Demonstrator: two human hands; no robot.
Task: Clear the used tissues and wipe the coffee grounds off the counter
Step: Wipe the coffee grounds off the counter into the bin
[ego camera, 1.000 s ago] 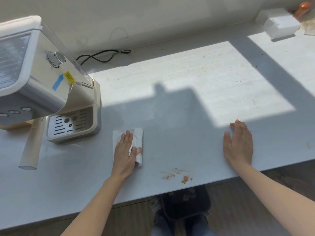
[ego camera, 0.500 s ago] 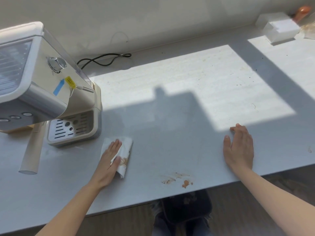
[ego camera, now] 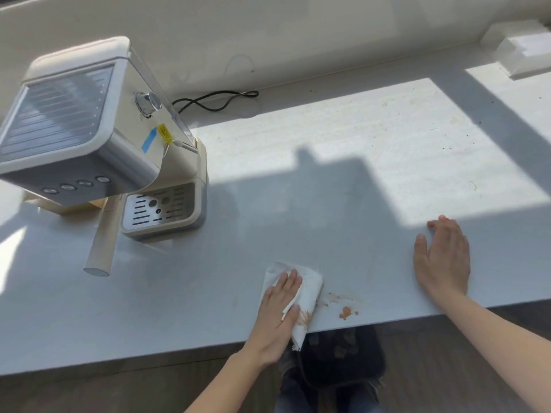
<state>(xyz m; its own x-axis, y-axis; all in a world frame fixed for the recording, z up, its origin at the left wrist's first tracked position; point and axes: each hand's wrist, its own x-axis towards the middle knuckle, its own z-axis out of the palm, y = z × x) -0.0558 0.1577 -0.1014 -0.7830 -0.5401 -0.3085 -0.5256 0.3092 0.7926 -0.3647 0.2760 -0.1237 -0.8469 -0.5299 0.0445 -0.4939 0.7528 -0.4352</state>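
Observation:
My left hand point(ego camera: 278, 314) presses flat on a white folded tissue point(ego camera: 310, 290) stained brown along its near right side. It lies at the front edge of the pale counter point(ego camera: 328, 204), one corner hanging over the edge. Just right of the tissue are brown coffee smears and a small clump of grounds point(ego camera: 346, 312). My right hand point(ego camera: 444, 257) rests palm down on the counter further right, fingers apart, holding nothing. Fine dark specks point(ego camera: 447, 147) dot the sunlit patch at the back right.
A cream and steel espresso machine point(ego camera: 98, 138) stands at the left, with its drip tray point(ego camera: 161, 208) and a long handle point(ego camera: 103, 242) sticking forward. A black cord point(ego camera: 214, 99) lies behind it. A white box point(ego camera: 524, 52) sits back right. A dark bin point(ego camera: 343, 356) is below the edge.
My left hand has slid the tissue from beside the drip tray to the right and toward the front edge, up against the coffee smears. My right hand has stayed put.

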